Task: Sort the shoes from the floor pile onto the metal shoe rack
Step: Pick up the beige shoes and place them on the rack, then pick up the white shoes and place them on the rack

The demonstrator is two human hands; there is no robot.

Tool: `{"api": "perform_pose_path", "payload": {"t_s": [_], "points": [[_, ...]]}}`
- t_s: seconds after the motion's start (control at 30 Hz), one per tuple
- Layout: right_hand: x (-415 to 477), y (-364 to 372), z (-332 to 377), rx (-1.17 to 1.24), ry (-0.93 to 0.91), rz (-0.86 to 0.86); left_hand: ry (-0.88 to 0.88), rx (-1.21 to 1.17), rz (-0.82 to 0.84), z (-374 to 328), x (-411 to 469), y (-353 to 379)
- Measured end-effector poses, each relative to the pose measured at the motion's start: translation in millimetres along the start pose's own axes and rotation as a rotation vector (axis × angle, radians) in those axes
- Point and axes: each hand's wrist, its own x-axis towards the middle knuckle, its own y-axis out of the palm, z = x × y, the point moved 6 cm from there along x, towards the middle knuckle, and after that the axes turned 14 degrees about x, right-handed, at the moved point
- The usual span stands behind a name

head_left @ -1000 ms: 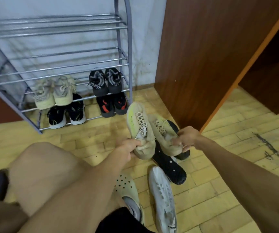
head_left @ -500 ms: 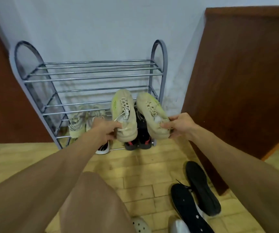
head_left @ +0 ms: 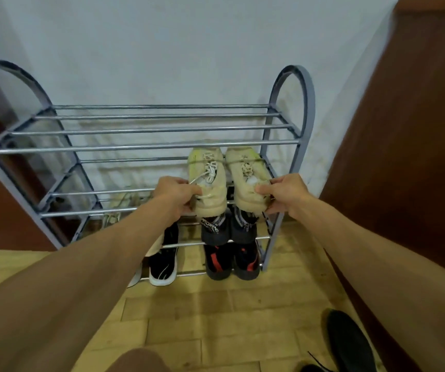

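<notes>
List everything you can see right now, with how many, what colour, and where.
rack: one, grey metal, against the wall.
cream sneakers: two, one in each hand, toes on the second shelf at its right end.
grey sneakers: two, third shelf, right.
black-red sneakers: two, bottom shelf, right.
black-white sneakers: two, bottom shelf, left of those.
beige sneakers: blurred, third shelf, left.
black shoes: on the floor, bottom right.
cabinet: one, brown, right.
left hand: grips the left cream sneaker's heel.
right hand: grips the right one's heel.

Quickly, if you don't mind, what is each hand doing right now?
Left hand: closed on the left cream sneaker.
Right hand: closed on the right cream sneaker.
</notes>
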Motion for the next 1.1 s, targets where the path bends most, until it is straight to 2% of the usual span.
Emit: {"api": "perform_pose_path", "payload": {"t_s": [0.13,0.3,0.4,0.47,0.67,0.8,0.93,1.1], "points": [[28.5,7.9,2.8,-0.087,-0.071,-0.028,0.005,-0.004,-0.029,-7.9,33.5,15.4],[45.0,11.8,-3.5,-0.213,-0.100,-0.032,0.030,0.120,-0.098,-6.4,51.0,26.6],[44.4,11.2,-9.8,-0.289,-0.097,-0.045,0.056,0.187,-0.044,-4.6,50.0,24.2],[38.1,11.0,-10.4,-0.340,-0.111,-0.045,0.084,0.186,-0.018,-4.6,37.9,20.6],[-16.0,-13.8,-14.5,-0.456,-0.147,0.003,0.172,0.181,-0.097,9.3,-37.4,12.4],[-74.2,-46.7,-37.0,-0.636,-0.111,0.075,0.214,0.392,0.066,36.5,-94.5,37.5],[-127.2,-91.2,-89.1,-0.655,0.068,0.202,0.297,0.603,0.283,64.2,-156.3,77.2],[-178.4,-157.2,-162.3,-0.646,0.202,0.183,0.343,0.765,0.473,105.9,-219.3,128.0]]}}
